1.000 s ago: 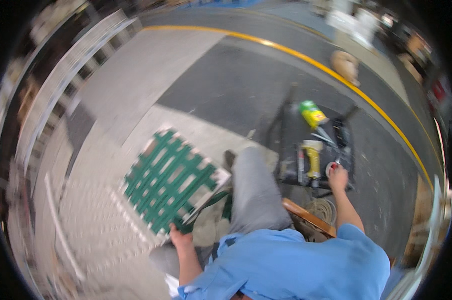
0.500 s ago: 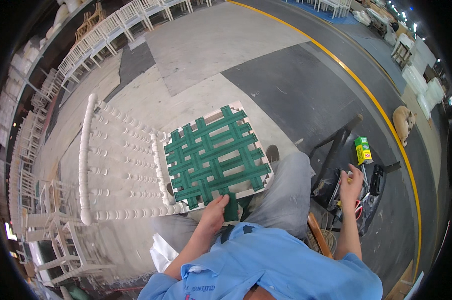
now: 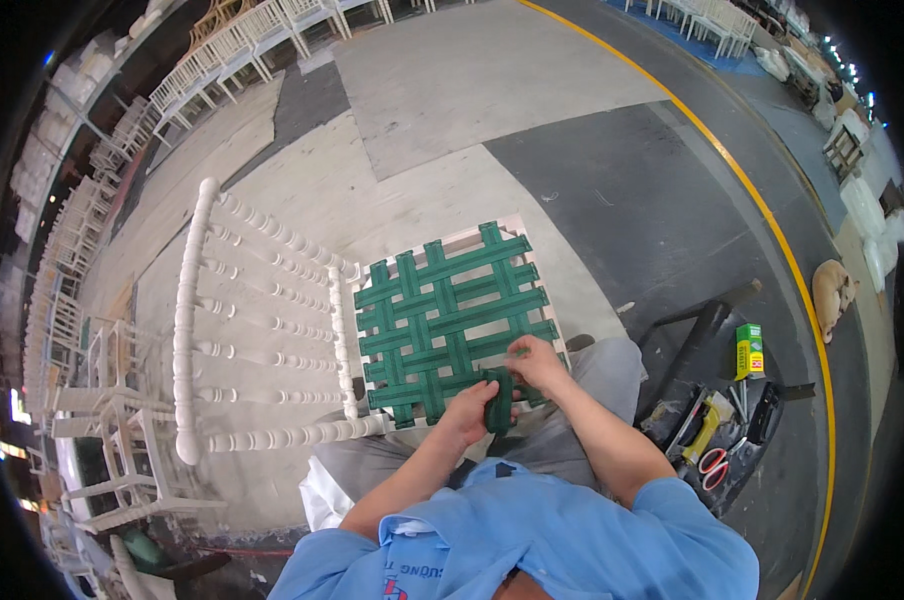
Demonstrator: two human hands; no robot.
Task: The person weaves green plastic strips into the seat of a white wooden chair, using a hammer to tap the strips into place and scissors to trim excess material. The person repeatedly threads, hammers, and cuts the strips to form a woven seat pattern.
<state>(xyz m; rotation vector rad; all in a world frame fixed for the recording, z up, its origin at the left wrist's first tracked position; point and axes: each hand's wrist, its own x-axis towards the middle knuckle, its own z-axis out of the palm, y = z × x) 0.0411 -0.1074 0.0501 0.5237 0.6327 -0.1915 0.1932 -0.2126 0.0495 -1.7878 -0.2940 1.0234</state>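
Clutching a strap, the left hand is curled at the seat; the right hand, half-closed, hides any hold.

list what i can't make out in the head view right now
Head view, all:
Whether the right hand grips anything: too small, its own fingers cover it.
Most fingers of the left hand: behind the green strap.
Legs of the spindle-backed chair: under its woven seat, behind the grey trousers.
Farther white chairs: some cut off by the upper edge.
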